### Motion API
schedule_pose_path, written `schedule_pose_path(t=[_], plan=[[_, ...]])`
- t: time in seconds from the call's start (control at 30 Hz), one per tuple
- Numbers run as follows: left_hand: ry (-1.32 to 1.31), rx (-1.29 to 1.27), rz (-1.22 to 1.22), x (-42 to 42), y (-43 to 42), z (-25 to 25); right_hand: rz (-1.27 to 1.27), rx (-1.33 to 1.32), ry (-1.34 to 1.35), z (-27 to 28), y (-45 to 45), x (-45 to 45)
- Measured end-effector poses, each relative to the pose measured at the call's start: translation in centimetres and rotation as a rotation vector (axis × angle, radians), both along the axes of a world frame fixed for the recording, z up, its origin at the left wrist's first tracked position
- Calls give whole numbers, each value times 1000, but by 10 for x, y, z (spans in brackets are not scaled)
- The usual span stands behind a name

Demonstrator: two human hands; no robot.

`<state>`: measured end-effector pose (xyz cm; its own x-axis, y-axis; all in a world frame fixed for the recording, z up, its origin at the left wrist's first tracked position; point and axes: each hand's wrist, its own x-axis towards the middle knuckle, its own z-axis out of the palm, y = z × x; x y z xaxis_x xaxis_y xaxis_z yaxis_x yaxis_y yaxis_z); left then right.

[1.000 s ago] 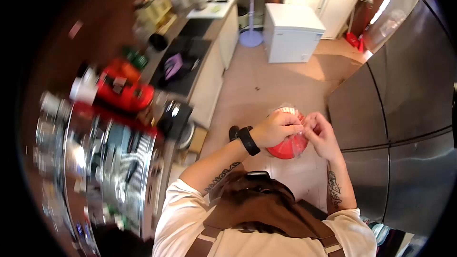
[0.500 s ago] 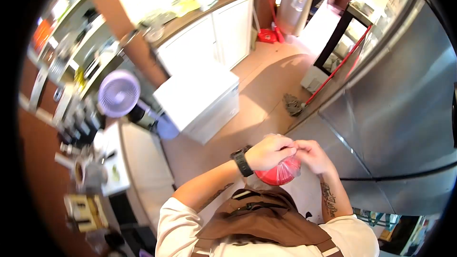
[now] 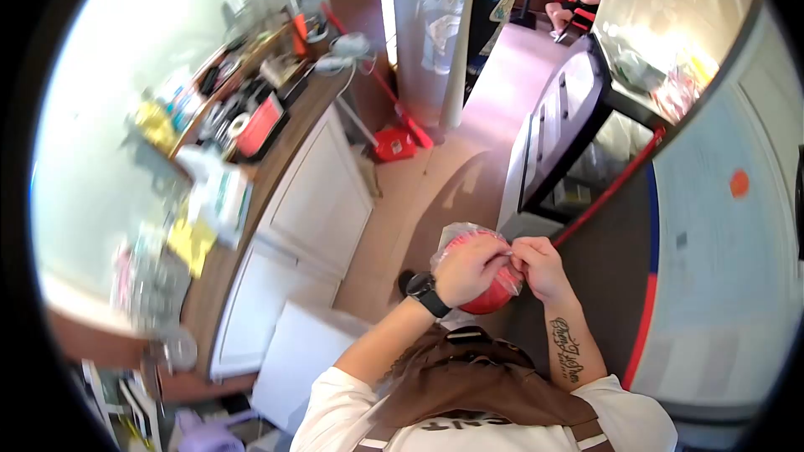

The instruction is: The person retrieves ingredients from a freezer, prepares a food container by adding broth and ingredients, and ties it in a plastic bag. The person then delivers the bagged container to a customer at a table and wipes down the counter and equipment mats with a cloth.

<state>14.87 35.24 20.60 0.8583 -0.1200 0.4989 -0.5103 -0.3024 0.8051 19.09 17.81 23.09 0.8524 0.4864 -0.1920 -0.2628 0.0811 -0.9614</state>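
A red, round thing (image 3: 488,298) inside a clear plastic bag (image 3: 449,238) is in front of my brown apron (image 3: 469,377). What the red thing is cannot be made out through the plastic. My left hand (image 3: 471,269), with a black watch (image 3: 427,293) at its wrist, is closed on the bag's gathered top. Close beside it, my right hand (image 3: 541,268) pinches the same plastic, fingertips nearly touching the left ones. Both hands cover part of the bag.
On the left, a wooden counter (image 3: 276,172) carries a red box (image 3: 261,125), yellow cloth (image 3: 192,244) and clear cups (image 3: 151,289). A white bin (image 3: 306,360) stands below. Ahead are a red dustpan (image 3: 394,144) and black-framed cart (image 3: 557,134). A person (image 3: 578,7) sits far back.
My view has swung right and forward, nearer the counter and cart. The steel fridge has left view. Both hands still grip the bag, with the right fingers more curled.
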Motion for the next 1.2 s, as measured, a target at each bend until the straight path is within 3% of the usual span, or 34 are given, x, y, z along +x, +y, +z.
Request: schedule_pose_path(t=[0.17,0.27,0.43,0.5,0.57,0.67,0.77,0.87,0.9,0.93,0.97,1.03,1.1,1.2], plan=[[231,-30,-335,168,37,28,-71,-74,-114,4,11,141],[351,-26,-509,348,62,59,-228,-51,-140,42,44,280],[492,-329,-765,585,70,73,-388,-29,-249,64,67,492],[427,-354,-713,659,69,74,-412,-6,-266,69,71,555],[398,-414,-641,728,71,58,-374,-151,-354,76,71,610],[743,-489,-379,883,62,11,-412,-257,-320,79,51,750],[948,-410,-139,971,112,-59,-410,-335,-344,79,53,838],[344,-106,479,1040,193,-93,-436,-292,-383,69,52,932],[122,-233,586,1041,236,-108,-453,-251,-393,64,55,948],[-38,-143,827,1046,282,-118,-449,-130,-281,67,57,959],[-168,-51,1098,1050,327,-126,-438,-226,-356,61,52,984],[-158,-506,1176,1100,346,-115,-432,-364,-425,58,35,1066],[-73,-360,1361,1165,336,-73,-422,-401,-430,64,24,1139],[-101,-465,1212,1259,320,-67,-394,-362,-409,66,12,1215]])
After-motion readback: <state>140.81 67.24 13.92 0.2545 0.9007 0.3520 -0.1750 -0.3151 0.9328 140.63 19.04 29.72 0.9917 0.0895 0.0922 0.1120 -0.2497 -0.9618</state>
